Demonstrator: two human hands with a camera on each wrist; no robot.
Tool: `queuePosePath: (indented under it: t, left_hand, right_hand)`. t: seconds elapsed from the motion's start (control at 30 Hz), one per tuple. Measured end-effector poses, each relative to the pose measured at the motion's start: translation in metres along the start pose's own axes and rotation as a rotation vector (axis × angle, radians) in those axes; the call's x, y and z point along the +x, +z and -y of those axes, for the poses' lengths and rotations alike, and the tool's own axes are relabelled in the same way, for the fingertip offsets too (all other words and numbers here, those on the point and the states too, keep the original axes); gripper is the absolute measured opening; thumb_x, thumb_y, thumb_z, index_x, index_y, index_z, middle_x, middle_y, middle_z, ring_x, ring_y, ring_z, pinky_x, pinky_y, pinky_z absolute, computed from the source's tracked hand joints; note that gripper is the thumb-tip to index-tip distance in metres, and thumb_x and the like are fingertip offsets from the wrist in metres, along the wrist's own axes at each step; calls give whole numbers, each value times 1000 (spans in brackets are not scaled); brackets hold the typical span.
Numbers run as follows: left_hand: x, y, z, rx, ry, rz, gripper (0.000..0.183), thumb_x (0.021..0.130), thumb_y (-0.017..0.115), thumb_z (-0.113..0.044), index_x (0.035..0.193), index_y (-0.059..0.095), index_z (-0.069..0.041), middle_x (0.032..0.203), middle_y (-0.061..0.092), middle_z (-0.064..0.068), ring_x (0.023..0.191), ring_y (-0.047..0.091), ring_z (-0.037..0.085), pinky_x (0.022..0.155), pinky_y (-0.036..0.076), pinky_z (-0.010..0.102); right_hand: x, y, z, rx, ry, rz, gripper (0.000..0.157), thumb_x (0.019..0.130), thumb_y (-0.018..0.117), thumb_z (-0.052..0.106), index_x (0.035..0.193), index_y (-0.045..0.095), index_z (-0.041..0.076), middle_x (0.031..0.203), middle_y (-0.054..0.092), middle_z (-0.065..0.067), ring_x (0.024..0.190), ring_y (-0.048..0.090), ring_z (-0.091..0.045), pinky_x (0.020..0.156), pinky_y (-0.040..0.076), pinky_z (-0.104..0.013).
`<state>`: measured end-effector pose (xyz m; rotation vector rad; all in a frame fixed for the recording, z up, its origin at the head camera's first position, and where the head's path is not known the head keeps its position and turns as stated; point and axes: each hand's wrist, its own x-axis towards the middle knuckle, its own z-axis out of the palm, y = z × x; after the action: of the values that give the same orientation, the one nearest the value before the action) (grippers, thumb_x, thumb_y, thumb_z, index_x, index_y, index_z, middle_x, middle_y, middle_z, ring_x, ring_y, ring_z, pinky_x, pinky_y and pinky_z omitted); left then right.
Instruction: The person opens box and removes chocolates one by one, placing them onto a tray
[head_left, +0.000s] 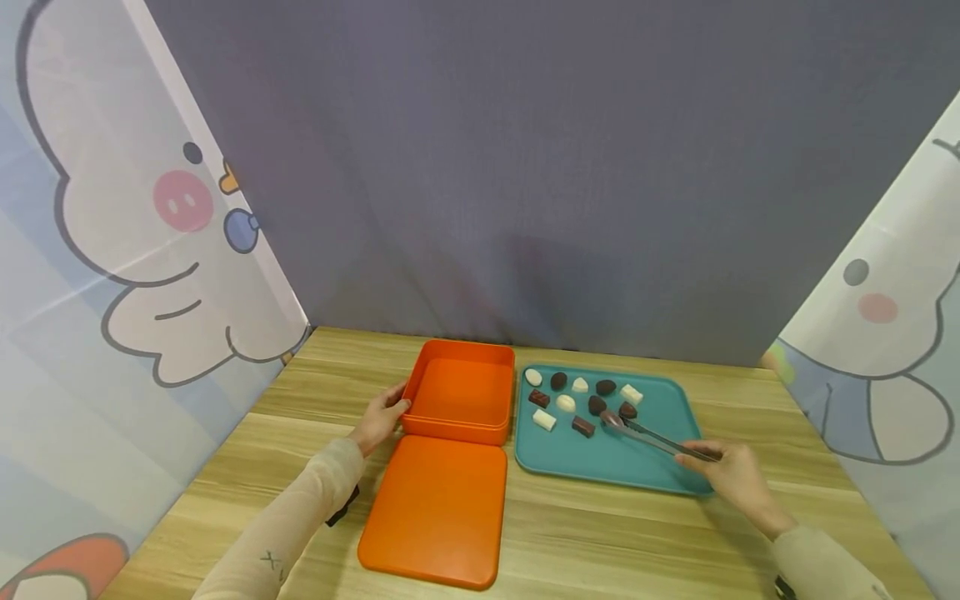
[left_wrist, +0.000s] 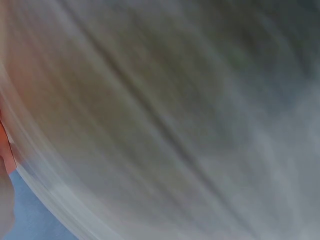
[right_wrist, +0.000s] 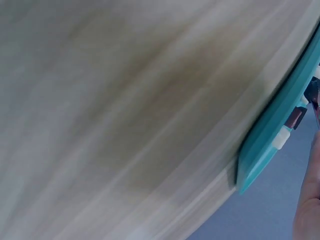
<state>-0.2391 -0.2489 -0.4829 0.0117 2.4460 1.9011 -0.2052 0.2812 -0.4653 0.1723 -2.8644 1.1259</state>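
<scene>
My left hand (head_left: 378,423) holds the left side of an open orange box (head_left: 457,432), thumb at the rim near its front corner. Inside, the box is bare. In my right hand (head_left: 731,477) is a pair of tongs (head_left: 660,440), reaching left across a teal tray (head_left: 622,467). The tong tips are low among the chocolates, right by a dark chocolate (head_left: 627,410) and a heart-shaped dark chocolate (head_left: 597,405). Several white and brown chocolates lie around them, among them a brown bar (head_left: 582,426) and a white bar (head_left: 544,419).
A flat orange lid (head_left: 438,512) lies in front of the box on the wooden table (head_left: 600,550). Behind the table stands a grey partition (head_left: 495,183); cartoon-printed curtains (head_left: 112,333) hang at both sides. The wrist views show mostly blurred tabletop.
</scene>
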Motion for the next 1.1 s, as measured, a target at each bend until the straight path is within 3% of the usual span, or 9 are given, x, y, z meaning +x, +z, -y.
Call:
queuePosePath:
  t: [1.1]
  left_hand:
    - [0, 0, 2, -27, 4, 30, 51, 99, 38, -10, 146, 20, -4, 148, 24, 21, 134, 29, 36, 109, 28, 49]
  right_hand:
    - [-5, -1, -11, 2, 56, 68, 57, 79, 68, 42, 113, 62, -4, 120, 54, -30, 109, 50, -49, 80, 50, -52]
